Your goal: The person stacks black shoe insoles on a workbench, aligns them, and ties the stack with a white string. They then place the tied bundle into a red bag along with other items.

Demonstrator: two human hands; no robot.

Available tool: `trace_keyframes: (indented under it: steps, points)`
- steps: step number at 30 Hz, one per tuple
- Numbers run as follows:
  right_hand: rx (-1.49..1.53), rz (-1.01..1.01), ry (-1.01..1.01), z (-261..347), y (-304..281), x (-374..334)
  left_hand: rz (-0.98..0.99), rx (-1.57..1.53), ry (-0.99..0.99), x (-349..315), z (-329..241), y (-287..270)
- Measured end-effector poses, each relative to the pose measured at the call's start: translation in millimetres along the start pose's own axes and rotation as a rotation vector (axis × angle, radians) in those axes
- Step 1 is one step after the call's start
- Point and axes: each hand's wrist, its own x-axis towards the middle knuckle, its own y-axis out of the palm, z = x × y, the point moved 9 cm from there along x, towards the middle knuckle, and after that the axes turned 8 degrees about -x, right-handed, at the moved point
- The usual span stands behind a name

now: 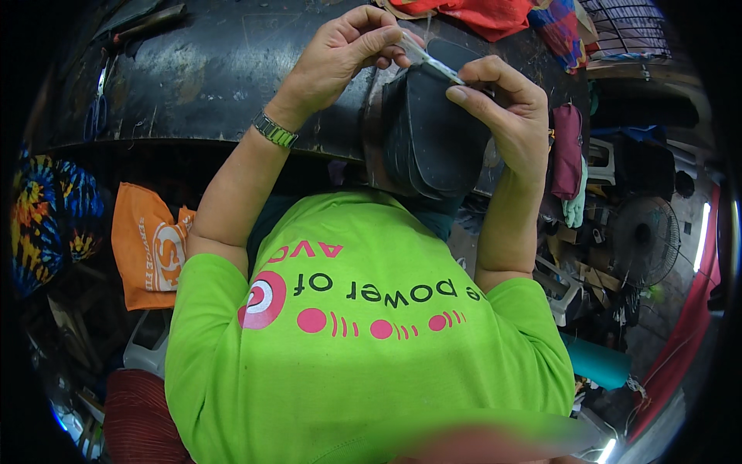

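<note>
My left hand [357, 48] pinches one end of a small whitish strip [433, 62], thin and partly see-through like plastic. At its other end the thumb and fingers of my right hand [504, 97] are closed on it, so the strip slants between both hands. What exactly it is, I cannot make out. Just below lies a dark, rounded, layered piece [437, 135], like a flap of leather or rubber, at the edge of the black worktable [224, 85]. My right fingertips are close above this piece; whether they touch it, I cannot tell.
Blue-handled scissors [97, 108] and a hand tool [149, 23] lie on the table's left. Red cloth [487, 17] lies at the far edge, near a wire basket [624, 29]. An orange bag [143, 247] hangs at left. A fan [644, 240] stands at right.
</note>
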Motion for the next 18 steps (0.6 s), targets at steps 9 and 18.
trace_keyframes:
  steps: [9,18]
  points:
    - [-0.048,0.0,-0.059,-3,5,-4,0.091,-0.276,-0.05,-2,4,7]
    - [-0.317,-0.077,-0.107,1,7,0,-0.124,-0.251,0.004,-3,-8,-8]
